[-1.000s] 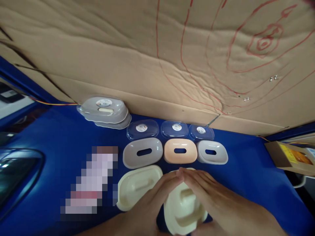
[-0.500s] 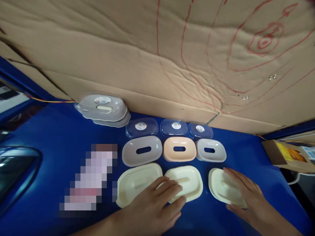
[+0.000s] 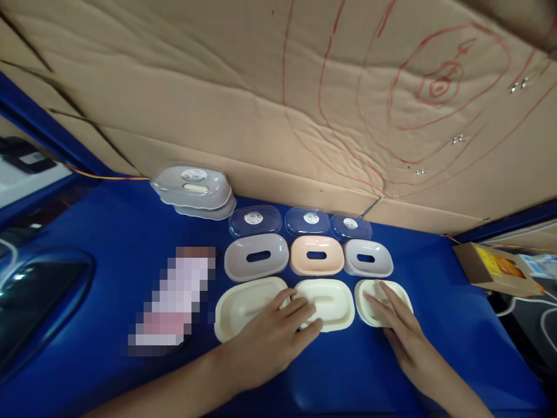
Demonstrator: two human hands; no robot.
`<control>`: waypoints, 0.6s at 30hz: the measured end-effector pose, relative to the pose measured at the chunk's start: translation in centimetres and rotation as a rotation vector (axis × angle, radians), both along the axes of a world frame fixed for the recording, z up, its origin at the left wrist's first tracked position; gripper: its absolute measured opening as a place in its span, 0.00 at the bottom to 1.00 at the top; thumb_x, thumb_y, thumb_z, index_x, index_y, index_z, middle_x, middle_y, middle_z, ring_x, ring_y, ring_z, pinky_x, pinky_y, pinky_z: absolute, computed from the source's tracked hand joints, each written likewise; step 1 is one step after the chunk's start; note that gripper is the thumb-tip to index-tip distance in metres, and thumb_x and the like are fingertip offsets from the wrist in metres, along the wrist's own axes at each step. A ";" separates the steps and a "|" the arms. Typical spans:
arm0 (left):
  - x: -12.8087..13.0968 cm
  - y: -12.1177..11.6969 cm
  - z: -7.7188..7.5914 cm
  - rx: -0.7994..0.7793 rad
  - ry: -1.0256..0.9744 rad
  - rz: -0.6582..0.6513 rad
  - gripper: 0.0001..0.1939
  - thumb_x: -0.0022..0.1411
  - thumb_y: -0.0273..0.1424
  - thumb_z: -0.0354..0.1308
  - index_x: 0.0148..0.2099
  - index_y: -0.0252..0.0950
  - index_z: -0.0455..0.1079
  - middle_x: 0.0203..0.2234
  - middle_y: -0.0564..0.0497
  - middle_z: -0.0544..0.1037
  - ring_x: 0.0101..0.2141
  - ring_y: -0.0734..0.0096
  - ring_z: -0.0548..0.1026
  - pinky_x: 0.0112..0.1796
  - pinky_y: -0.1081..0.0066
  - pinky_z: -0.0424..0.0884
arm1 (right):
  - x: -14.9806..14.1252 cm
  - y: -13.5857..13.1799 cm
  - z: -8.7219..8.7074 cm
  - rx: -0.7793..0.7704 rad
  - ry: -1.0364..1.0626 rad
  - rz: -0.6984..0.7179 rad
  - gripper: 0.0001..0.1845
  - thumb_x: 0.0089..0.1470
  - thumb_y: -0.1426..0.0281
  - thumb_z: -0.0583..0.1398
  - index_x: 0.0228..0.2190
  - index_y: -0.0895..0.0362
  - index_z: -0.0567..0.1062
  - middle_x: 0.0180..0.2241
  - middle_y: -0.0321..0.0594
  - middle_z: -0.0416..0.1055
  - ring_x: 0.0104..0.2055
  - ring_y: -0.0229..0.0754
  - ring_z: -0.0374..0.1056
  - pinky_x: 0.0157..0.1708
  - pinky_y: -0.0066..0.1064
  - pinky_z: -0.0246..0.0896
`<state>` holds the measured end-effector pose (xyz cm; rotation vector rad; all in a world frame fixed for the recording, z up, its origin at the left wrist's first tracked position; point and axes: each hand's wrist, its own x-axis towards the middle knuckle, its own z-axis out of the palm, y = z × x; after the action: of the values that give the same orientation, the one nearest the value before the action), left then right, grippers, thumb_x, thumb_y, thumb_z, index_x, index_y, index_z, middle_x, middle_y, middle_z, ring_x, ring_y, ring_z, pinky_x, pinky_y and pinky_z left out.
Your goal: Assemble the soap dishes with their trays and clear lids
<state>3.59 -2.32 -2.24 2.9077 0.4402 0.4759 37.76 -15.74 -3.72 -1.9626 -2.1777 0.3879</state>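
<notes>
Three cream oval plastic dishes lie in the front row on the blue table. My left hand (image 3: 278, 334) rests with fingers spread across the gap between the large left cream dish (image 3: 232, 313) and the middle cream dish (image 3: 335, 307), its fingertips on the middle one. On the smaller right cream dish (image 3: 368, 290) lie the extended fingers of my right hand (image 3: 400, 325), the thumb near its front edge. Behind them stand a large grey slotted dish (image 3: 232, 264), a peach slotted dish (image 3: 298, 255) and a smaller grey slotted dish (image 3: 385, 261).
Three clear oval lids (image 3: 270, 226) with round stickers form the back row. Stacked grey dishes under a clear lid (image 3: 174, 183) stand at back left, against a cardboard wall (image 3: 195, 104). A pixelated patch (image 3: 178, 296) lies left; a cardboard box (image 3: 483, 273) sits right.
My right hand has slid the right cream dish leftward, close beside the middle one, and its fingers now lie over the dish. My left hand stays at the middle dish. The view has shifted slightly.
</notes>
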 end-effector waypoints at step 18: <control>-7.0 7.3 3.2 -0.033 0.070 0.470 0.30 0.71 0.39 0.63 0.71 0.42 0.63 0.68 0.40 0.70 0.65 0.47 0.71 0.61 0.49 0.70 | -14.2 5.3 0.4 0.328 -0.045 0.753 0.29 0.68 0.80 0.54 0.67 0.57 0.68 0.68 0.38 0.69 0.72 0.45 0.59 0.78 0.49 0.38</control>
<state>-3.38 4.99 0.99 2.7826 1.1401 0.4187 23.53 -10.44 -3.36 -0.9480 -2.7286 0.0638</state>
